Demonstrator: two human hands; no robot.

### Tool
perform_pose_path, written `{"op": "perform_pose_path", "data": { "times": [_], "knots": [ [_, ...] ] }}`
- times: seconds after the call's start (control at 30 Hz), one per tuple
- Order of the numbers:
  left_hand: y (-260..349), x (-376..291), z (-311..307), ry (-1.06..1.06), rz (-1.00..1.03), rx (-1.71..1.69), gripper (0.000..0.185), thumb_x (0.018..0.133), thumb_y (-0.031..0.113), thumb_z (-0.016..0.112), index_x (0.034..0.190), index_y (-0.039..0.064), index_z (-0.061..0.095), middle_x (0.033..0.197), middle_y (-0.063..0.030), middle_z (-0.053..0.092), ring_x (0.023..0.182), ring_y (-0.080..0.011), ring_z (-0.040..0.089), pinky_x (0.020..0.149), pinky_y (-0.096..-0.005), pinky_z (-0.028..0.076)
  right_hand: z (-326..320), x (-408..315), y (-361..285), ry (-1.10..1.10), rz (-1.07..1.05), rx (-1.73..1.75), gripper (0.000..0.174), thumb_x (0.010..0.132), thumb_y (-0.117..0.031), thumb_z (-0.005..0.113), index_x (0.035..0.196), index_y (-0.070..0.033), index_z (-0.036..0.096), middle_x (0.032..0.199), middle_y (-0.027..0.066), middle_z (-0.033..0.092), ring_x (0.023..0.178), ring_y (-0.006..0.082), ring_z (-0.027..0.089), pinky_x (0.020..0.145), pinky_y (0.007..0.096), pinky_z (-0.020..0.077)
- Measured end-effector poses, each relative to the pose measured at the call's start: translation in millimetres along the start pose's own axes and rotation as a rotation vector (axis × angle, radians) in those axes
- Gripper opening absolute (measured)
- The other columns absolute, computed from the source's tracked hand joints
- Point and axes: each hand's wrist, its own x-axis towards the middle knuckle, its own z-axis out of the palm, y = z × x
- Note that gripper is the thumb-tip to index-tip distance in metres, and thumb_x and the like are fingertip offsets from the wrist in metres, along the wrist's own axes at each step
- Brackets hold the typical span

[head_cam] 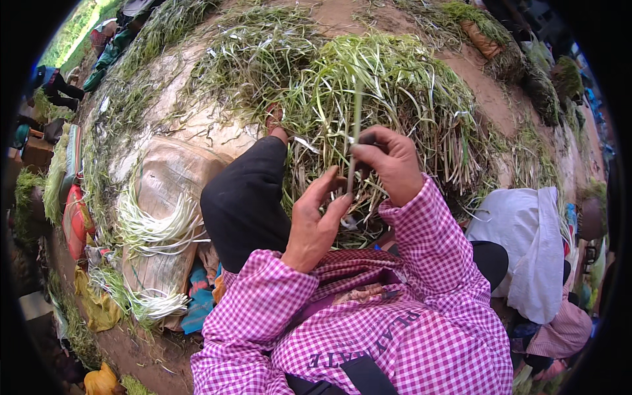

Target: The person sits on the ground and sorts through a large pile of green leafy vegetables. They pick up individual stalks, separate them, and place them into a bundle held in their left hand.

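A single long green plant stalk (356, 118) stands upright between my two hands, over a big heap of leafy green stalks (385, 84). My right hand (387, 160) pinches the stalk at its middle between thumb and fingers. Lower down, my left hand (321, 217) has its thumb and fingers about the pale bottom end. To the left, a bundle of cleaned white stalks (158, 227) lies across a woven plastic sack (173, 173). A smaller bundle of white stalks (160, 302) rests at the sack's near end.
My bent leg in black cloth (247, 197) is between the sack and the heap. A white cloth or sack (523, 247) covers something at the right, beside a person in a striped garment (560, 328). More greens (247, 54) lie on the ground ahead. Another person (59, 86) is far left.
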Motion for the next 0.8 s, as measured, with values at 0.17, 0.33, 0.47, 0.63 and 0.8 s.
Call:
{"op": "perform_pose_path", "data": {
  "times": [0.17,0.33,0.47,0.63,0.8],
  "knots": [
    [6.3,18.1,1.1,0.151,0.064,-0.662,0.017,0.095,0.016,0.047,0.097,0.001,0.055,0.076,-0.0060,0.059,0.066,-0.0183,0.062,0.059,-0.0337,0.056,18.6,7.8,39.6,-0.277,-0.154,0.037,0.047,0.090,-0.039,0.056,0.109,0.003,0.057,0.089,0.0066,0.062,0.084,0.0132,0.056,0.073,0.0257,0.0473],
    [30.4,43.6,-42.4,0.457,0.053,-0.817,0.017,0.096,0.020,0.046,0.093,0.005,0.052,0.071,-0.0006,0.051,0.054,-0.0098,0.045,0.041,-0.0219,0.033,40.3,-33.8,75.6,-0.508,0.176,0.294,0.045,0.093,-0.038,0.050,0.109,0.004,0.058,0.070,0.0001,0.054,0.061,0.0079,0.049,0.056,0.0206,0.0396],
    [44.2,56.4,-80.9,0.535,0.119,-0.848,0.016,0.097,0.020,0.045,0.094,0.004,0.049,0.071,-0.0006,0.048,0.054,-0.0096,0.041,0.040,-0.0226,0.030,27.1,-44.3,68.2,-0.479,0.264,0.345,0.021,0.091,-0.018,0.056,0.099,0.001,0.061,0.062,-0.0045,0.050,0.051,0.0026,0.042,0.046,0.0179,0.0330],
    [70.1,77.4,-103.9,0.546,0.233,-0.811,0.016,0.097,0.019,0.044,0.093,0.003,0.047,0.070,-0.0024,0.047,0.053,-0.0107,0.040,0.043,-0.0239,0.031,13.3,-54.1,83.6,-0.359,0.234,0.336,0.012,0.085,-0.009,0.063,0.094,0.000,0.065,0.069,-0.0033,0.058,0.056,0.0024,0.046,0.049,0.0175,0.0361],
    [116.8,96.1,-149.6,0.716,0.408,-0.823,0.021,0.098,0.019,0.039,0.089,0.002,0.045,0.069,-0.0021,0.047,0.053,-0.0103,0.042,0.048,-0.0226,0.036,-9.0,-80.6,126.2,-0.241,0.181,-0.059,0.013,0.085,-0.007,0.061,0.094,0.002,0.066,0.074,0.0034,0.064,0.061,0.0080,0.056,0.056,0.0220,0.0461]
  ]
}}
